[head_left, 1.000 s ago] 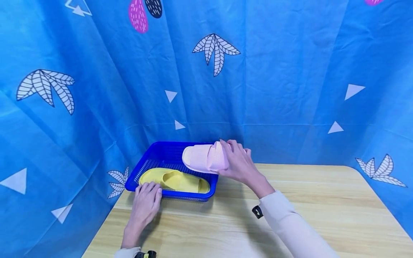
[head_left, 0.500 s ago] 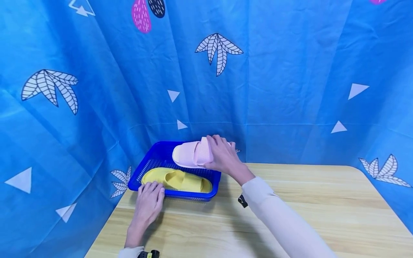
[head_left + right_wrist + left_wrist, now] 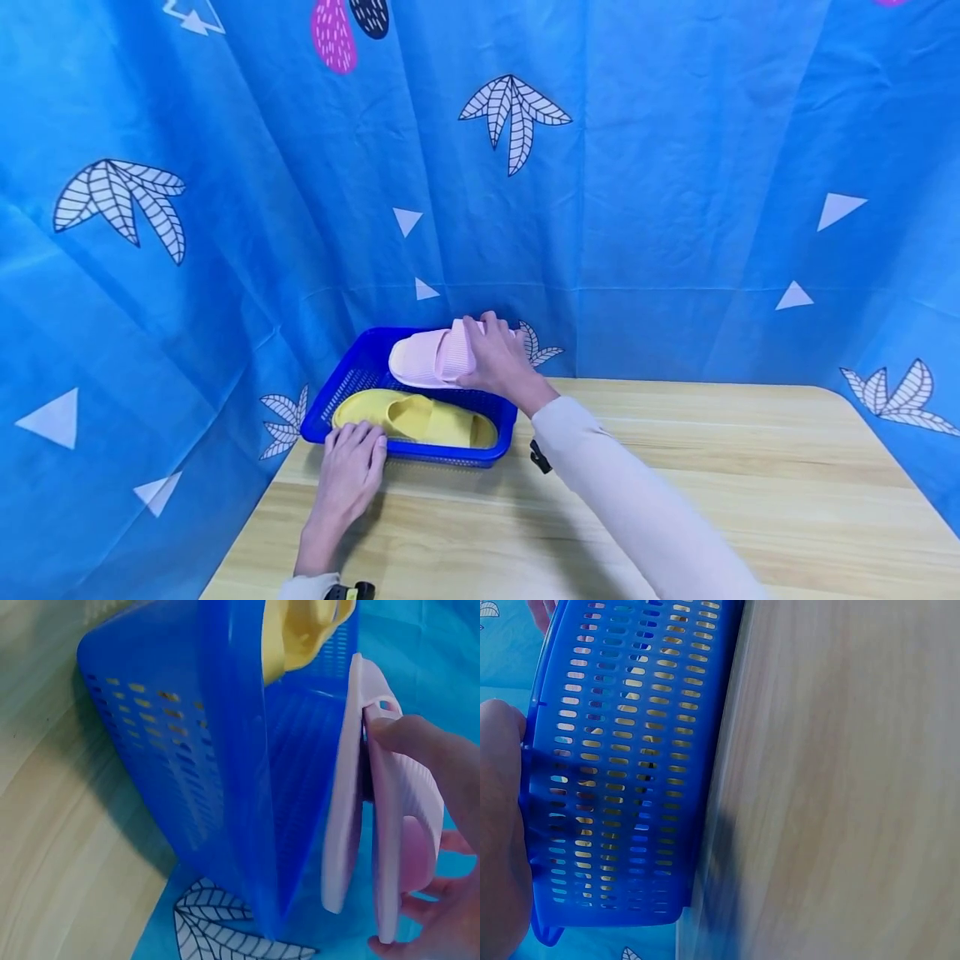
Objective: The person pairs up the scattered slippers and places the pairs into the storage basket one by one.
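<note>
A pair of pink slippers (image 3: 420, 358), one against the other, is gripped by my right hand (image 3: 498, 358) over the back right of a blue plastic basket (image 3: 442, 454). In the right wrist view the pink slippers (image 3: 386, 825) stand on edge beside the basket's rim, thumb on one side and fingers on the other. My left hand (image 3: 352, 467) holds the basket's near rim at the left, its fingers hooked over the edge. A yellow slipper (image 3: 450, 425) lies along the near side inside the basket, its toe partly behind the left fingers.
The basket stands on a light wooden table (image 3: 712, 475) near its back left corner. A blue patterned curtain (image 3: 675, 208) hangs right behind the table and along its left side.
My right hand has moved left with the pink slippers, from the basket's right edge to above its back part. The left hand has stayed on the rim.
</note>
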A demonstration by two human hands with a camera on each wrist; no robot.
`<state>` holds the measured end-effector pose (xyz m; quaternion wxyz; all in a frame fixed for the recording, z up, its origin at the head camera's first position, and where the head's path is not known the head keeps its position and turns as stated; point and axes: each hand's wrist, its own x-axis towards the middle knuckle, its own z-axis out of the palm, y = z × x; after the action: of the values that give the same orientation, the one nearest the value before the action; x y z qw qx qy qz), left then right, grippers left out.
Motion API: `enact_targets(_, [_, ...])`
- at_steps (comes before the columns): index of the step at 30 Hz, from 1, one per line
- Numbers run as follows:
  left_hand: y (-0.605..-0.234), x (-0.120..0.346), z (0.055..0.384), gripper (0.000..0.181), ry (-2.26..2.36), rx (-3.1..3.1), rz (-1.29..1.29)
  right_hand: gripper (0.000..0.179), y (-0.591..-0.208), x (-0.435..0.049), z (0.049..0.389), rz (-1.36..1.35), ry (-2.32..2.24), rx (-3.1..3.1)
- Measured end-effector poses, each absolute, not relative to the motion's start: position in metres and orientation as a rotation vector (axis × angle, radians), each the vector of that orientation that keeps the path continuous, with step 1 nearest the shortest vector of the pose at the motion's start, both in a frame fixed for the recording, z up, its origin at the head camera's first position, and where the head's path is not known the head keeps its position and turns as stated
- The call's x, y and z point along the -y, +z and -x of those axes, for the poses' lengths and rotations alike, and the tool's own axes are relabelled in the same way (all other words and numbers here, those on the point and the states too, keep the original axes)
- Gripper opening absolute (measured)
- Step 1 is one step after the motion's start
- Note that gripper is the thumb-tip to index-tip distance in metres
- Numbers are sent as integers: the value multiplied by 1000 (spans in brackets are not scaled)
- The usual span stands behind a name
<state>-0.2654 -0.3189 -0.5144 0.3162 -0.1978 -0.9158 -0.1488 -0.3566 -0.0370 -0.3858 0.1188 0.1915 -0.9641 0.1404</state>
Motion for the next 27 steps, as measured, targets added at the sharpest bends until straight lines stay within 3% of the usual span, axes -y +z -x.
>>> enact_targets(27, [-514, 317, 262, 23, -393, 2422, 512, 94, -406, 82, 377, -457, 535, 2967])
